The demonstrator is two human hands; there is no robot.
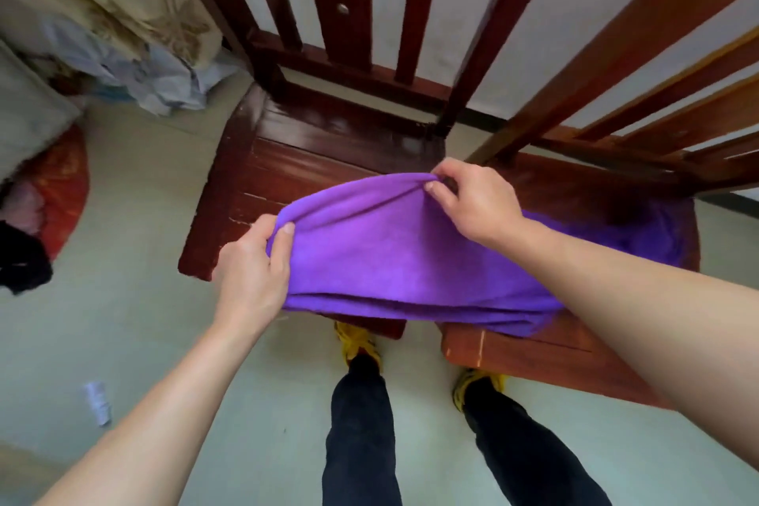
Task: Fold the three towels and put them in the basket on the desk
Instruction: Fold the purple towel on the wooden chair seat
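Head view: person standing, looking down at 2 wooden chairs side by side, both bare forearms reaching in from bottom of frame.
Towel: purple towel (369, 255), soft fleecy nap, doubled over w/ layered edges along its near side, center of frame, spread across the gap btw the 2 seats and partly draped off their front edges.
Left hand (250, 263): clenched on towel's left fold corner, thumb on top, fingers under.
Right hand (464, 201): pinching towel's far top corner btw thumb and fingertips, cloth bunched into creases there.
More cloth: 2nd purple heap (640, 234), crumpled, on right chair seat, right of frame; can't tell if 1 or 2 towels.
Left chair (263, 185): dark red-brown glossy wood, slatted back, seat bare on its far half.
Right chair (546, 357): lighter reddish wood, scuffed front corner.
Containers: red round tub (67, 193) at left edge, holds pink and dark cloth; contents blurred.
Floor (135, 300): pale, smooth; small white crumpled scrap (98, 403) lower left.
Feet: yellow shoes (357, 341), dark trousers, bottom center.
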